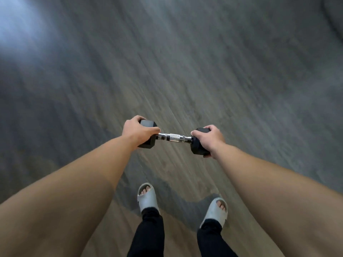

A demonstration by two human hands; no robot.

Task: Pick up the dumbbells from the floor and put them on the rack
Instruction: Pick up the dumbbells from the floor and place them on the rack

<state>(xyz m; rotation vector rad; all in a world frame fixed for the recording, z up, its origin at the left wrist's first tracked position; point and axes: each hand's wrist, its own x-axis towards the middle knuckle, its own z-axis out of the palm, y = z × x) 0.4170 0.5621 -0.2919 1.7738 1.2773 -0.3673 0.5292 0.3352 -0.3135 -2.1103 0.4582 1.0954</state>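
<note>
1. Head view showed a dumbbell (173, 137) held level above the floor, the left hand (138, 131) clenched around one black end and the right hand (211, 139) around the other.
2. Open floor (222, 71) lay ahead and to both sides.
3. Grey, blurred planks ran under two pale sandals (147, 198).

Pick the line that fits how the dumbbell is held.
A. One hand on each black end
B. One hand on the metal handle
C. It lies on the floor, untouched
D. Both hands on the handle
A: the left hand and right hand each cup a black end of the dumbbell, leaving its handle bare.
</note>
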